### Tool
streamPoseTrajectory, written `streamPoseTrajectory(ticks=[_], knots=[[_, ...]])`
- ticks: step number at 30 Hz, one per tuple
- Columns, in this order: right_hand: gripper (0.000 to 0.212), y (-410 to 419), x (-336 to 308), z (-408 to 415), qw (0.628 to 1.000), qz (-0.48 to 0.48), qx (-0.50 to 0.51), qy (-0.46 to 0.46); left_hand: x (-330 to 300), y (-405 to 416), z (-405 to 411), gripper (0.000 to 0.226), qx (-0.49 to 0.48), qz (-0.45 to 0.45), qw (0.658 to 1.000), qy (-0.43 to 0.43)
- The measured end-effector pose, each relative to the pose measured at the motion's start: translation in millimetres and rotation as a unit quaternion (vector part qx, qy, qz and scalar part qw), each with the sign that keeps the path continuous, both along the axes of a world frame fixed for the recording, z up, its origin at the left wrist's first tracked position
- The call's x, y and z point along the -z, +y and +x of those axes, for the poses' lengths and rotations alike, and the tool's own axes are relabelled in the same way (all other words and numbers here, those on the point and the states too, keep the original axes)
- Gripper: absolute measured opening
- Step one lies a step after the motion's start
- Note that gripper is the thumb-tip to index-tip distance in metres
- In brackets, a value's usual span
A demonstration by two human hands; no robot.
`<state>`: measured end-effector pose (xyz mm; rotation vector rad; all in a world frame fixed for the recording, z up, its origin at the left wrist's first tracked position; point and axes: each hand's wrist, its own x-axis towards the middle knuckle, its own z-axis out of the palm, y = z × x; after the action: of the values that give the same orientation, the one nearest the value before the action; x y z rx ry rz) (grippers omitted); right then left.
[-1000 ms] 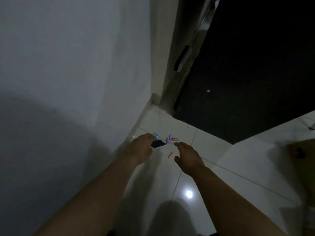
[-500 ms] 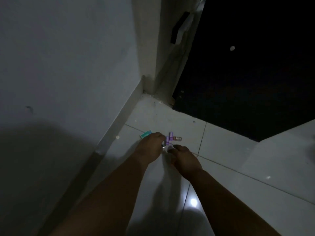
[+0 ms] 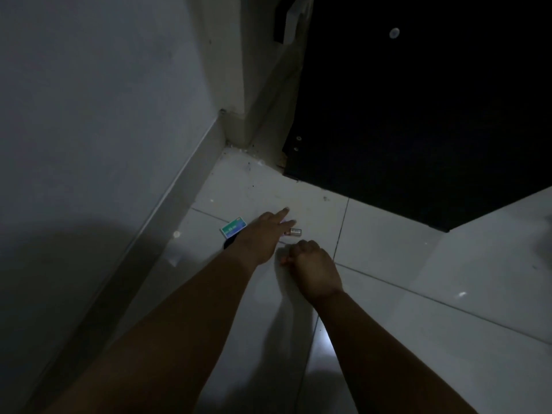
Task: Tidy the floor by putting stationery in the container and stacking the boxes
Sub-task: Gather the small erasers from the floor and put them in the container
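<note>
Small stationery lies on the white tiled floor [image 3: 388,294] near a wall corner. My left hand [image 3: 263,236] reaches forward with straight fingers that lie over a purple item [image 3: 283,222] and touch a small cylinder [image 3: 295,232]. A teal and white small box [image 3: 233,227] lies just left of that hand. A dark object [image 3: 228,243] peeks out beneath the hand's left edge; I cannot tell whether the hand holds it. My right hand [image 3: 312,262] is curled into a fist on the floor, and a small orange item [image 3: 282,263] shows at its fingertips.
A white wall with a skirting board [image 3: 167,210] runs along the left. A black door or panel [image 3: 418,130] stands ahead and to the right, its lower edge close to the items. Open tiled floor stretches to the right.
The view has dropped closer to the floor. My right hand has closed over the small orange item. My left hand has stretched its fingers forward onto the purple item and the cylinder.
</note>
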<state>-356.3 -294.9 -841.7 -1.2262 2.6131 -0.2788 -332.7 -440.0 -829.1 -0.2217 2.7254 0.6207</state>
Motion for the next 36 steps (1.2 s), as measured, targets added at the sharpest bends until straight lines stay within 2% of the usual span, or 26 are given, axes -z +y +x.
streamPoseTrajectory(ticks=[3,7,11,15,18,21,23,24,25,27,28,29,31,33,34,36], knots=[[0.018,-9.1,-5.5,-22.1,0.997,-0.026,0.070,-0.010,6.3,-2.7,0.8,0.066,0.011,-0.013,1.000,-0.011],[0.019,-22.5,-5.5,-41.3,0.993,-0.034,0.086,-0.076,10.4,-3.6,-1.6,0.043,-0.005,-0.044,0.999,-0.001],[0.010,-29.3,1.7,-39.0,0.991,-0.007,0.075,-0.111,12.7,-4.8,3.0,0.028,0.001,-0.061,0.998,0.007],[0.018,-28.4,5.4,-35.1,0.998,-0.001,0.039,-0.047,13.9,-3.3,7.0,0.032,0.001,-0.054,0.998,0.010],[0.027,-28.2,8.4,-32.1,0.999,0.013,0.020,-0.029,13.0,-1.8,7.4,0.026,-0.013,-0.030,0.999,0.012],[0.027,-30.8,11.6,-28.1,0.997,0.021,0.042,-0.056,13.5,-4.2,9.2,0.023,-0.043,-0.001,0.999,0.017],[0.023,-34.2,11.2,-28.2,0.985,-0.039,0.123,-0.111,13.0,-6.9,9.5,0.023,-0.092,0.047,0.994,0.030],[0.021,-36.7,8.4,-29.6,0.964,-0.094,0.189,-0.160,11.4,-8.0,8.8,0.023,-0.133,0.085,0.987,0.042],[0.019,-39.3,4.1,-31.4,0.928,-0.156,0.258,-0.219,8.8,-8.8,7.2,0.022,-0.183,0.128,0.973,0.057],[0.007,-44.5,-4.8,-37.5,0.839,-0.253,0.346,-0.336,1.2,-10.3,2.5,0.022,-0.293,0.215,0.928,0.085],[0.003,-46.4,-10.8,-40.4,0.801,-0.276,0.359,-0.391,-2.9,-11.0,0.1,0.022,-0.337,0.260,0.900,0.092],[0.010,-48.2,-15.7,-43.1,0.763,-0.294,0.363,-0.446,-7.4,-12.1,-1.8,0.022,-0.365,0.307,0.874,0.096],[0.021,-50.2,-25.7,-44.6,0.657,-0.340,0.355,-0.572,-15.4,-13.8,-2.7,0.022,-0.385,0.385,0.834,0.093],[0.031,-50.9,-30.0,-44.0,0.551,-0.371,0.334,-0.669,-20.0,-15.3,-0.9,0.030,-0.383,0.414,0.821,0.087],[0.036,-50.8,-30.1,-43.2,0.513,-0.380,0.323,-0.698,-21.3,-15.4,0.2,0.032,-0.382,0.416,0.820,0.089],[0.041,-51.1,-28.7,-42.3,0.461,-0.398,0.323,-0.725,-23.5,-14.3,1.5,0.031,-0.378,0.416,0.820,0.106]])
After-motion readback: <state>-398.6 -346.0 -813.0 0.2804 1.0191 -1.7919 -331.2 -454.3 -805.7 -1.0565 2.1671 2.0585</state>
